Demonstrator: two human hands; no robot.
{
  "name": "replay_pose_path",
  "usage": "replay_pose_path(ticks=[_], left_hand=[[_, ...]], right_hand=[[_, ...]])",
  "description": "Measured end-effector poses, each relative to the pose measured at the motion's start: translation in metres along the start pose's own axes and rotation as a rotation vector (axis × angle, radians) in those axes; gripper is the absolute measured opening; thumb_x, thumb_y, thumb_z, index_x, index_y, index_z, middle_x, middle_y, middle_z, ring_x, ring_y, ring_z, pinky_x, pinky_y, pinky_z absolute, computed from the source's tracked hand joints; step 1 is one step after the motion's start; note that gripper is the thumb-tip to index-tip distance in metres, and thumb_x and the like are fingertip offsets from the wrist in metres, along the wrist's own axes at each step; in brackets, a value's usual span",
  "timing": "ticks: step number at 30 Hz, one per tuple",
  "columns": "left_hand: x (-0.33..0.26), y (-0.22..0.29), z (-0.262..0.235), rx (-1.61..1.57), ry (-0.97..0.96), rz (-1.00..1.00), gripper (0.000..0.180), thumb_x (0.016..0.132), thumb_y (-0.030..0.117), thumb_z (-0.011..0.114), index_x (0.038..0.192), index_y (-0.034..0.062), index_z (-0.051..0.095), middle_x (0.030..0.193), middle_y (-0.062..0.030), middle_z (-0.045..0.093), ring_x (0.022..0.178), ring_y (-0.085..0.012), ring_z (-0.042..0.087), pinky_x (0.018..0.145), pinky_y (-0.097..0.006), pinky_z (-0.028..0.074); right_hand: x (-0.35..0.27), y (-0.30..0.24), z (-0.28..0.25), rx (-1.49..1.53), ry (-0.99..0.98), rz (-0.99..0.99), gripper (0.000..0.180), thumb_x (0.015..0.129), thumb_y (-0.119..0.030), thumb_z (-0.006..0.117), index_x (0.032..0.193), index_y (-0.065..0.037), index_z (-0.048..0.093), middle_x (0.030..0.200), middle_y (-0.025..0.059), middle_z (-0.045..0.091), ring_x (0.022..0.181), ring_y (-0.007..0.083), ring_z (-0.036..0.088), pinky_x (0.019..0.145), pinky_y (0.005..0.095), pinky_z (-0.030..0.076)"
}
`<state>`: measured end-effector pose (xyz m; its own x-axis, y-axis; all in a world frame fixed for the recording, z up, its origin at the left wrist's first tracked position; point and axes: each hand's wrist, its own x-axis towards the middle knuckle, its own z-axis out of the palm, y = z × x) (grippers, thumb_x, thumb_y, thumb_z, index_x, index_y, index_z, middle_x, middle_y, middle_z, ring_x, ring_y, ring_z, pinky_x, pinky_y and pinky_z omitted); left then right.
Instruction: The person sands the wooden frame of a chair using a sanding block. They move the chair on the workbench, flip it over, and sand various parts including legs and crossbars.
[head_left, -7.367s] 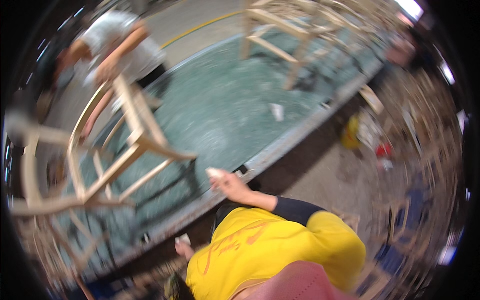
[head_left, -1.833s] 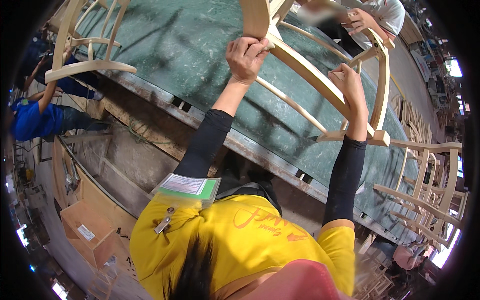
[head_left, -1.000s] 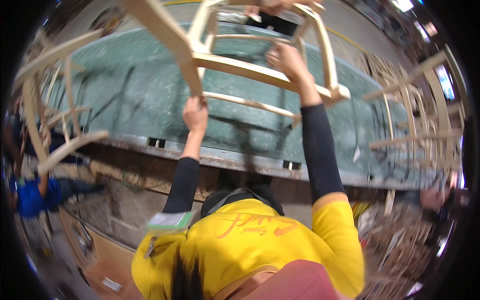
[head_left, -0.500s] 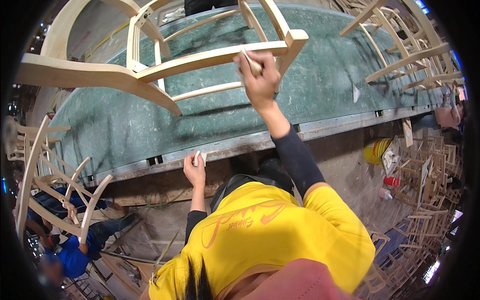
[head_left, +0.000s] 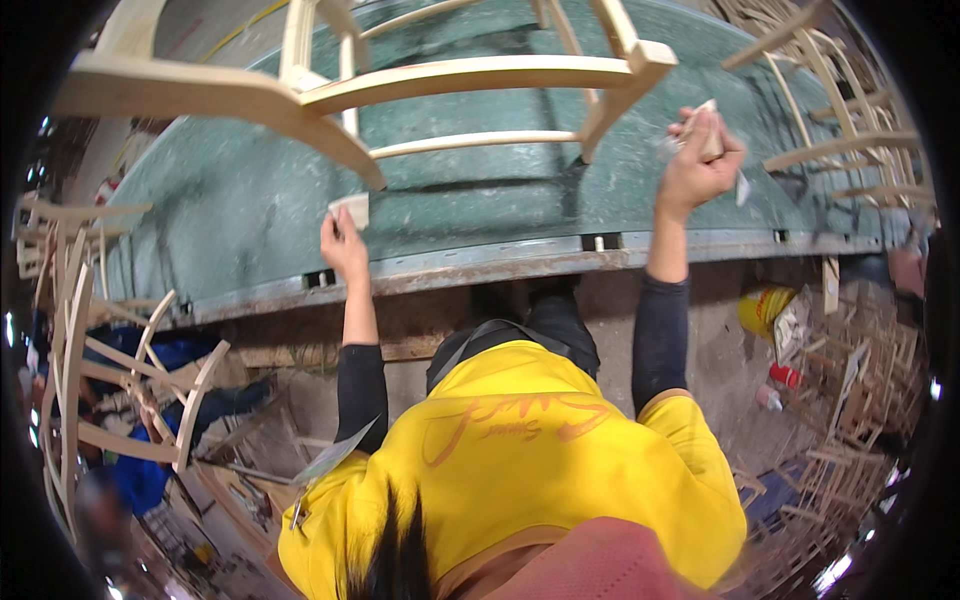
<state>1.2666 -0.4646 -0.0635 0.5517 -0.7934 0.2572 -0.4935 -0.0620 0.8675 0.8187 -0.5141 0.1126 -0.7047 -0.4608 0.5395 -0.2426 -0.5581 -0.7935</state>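
Observation:
A bare wooden chair frame (head_left: 470, 78) lies on the green-topped table (head_left: 460, 225) in front of me. My right hand (head_left: 693, 178), past the frame's right end and apart from it, is closed round a pale folded pad (head_left: 712, 145), perhaps sandpaper; motion blurs the fingertips. Between the fingers of my left hand (head_left: 346, 250) is a small pale folded sheet (head_left: 352, 209). That hand hovers over the table's near side, just below the tip of a curved chair leg (head_left: 360, 168), not touching it.
More wooden chair frames stand at the right of the table (head_left: 840, 150) and at the left (head_left: 130, 370). A white scrap (head_left: 743, 190) lies beyond my right hand. On the floor at right are a yellow bucket (head_left: 765, 310), a red container (head_left: 785, 376) and piled chair parts (head_left: 840, 400).
My right hand has left the chair frame's rail and moved right with its pad. My left hand has risen from the table's near edge, forward and to the left, with the small sheet.

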Motion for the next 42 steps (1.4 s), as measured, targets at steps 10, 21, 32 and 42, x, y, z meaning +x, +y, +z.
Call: replay_pose_path(ticks=[10, 21, 32, 42], left_hand=[[0.058, 0.046, 0.011, -0.189, 0.183, -0.082, 0.025, 0.101, 0.022, 0.049, 0.109, -0.0013, 0.056, 0.096, -0.0095, 0.065, 0.084, -0.0151, 0.061, 0.075, -0.030, 0.049], [0.105, 0.107, 0.018, -0.833, 0.074, -0.270, 0.033, 0.104, 0.024, 0.043, 0.126, 0.0013, 0.048, 0.121, -0.0094, 0.060, 0.110, -0.0196, 0.059, 0.092, -0.032, 0.045], [0.074, 0.130, 0.067, -0.777, 0.096, -0.232, 0.029, 0.103, 0.026, 0.044, 0.118, 0.0042, 0.054, 0.114, -0.0044, 0.058, 0.108, -0.0131, 0.052, 0.096, -0.030, 0.038], [0.058, 0.126, 0.092, -0.695, 0.142, -0.174, 0.031, 0.103, 0.025, 0.043, 0.118, 0.0008, 0.054, 0.114, -0.0078, 0.059, 0.108, -0.0160, 0.053, 0.097, -0.031, 0.039]], right_hand=[[0.046, 0.000, 0.101, -0.276, -0.305, -0.486, 0.014, 0.088, -0.016, 0.072, 0.091, -0.006, 0.063, 0.076, 0.0030, 0.073, 0.061, 0.0096, 0.068, 0.056, 0.0223, 0.052], [0.050, 0.019, 0.111, -0.821, -0.250, -0.734, 0.015, 0.083, -0.024, 0.076, 0.081, -0.016, 0.063, 0.065, 0.0018, 0.067, 0.049, 0.0216, 0.062, 0.046, 0.0315, 0.045], [0.099, 0.048, 0.109, -0.855, -0.294, -0.709, 0.012, 0.086, -0.024, 0.070, 0.083, -0.017, 0.061, 0.074, -0.0008, 0.069, 0.055, 0.0206, 0.064, 0.049, 0.0313, 0.047], [0.123, 0.080, 0.096, -0.829, -0.342, -0.711, 0.012, 0.085, -0.029, 0.068, 0.084, -0.019, 0.062, 0.073, 0.0011, 0.070, 0.056, 0.0240, 0.065, 0.049, 0.0341, 0.049]])
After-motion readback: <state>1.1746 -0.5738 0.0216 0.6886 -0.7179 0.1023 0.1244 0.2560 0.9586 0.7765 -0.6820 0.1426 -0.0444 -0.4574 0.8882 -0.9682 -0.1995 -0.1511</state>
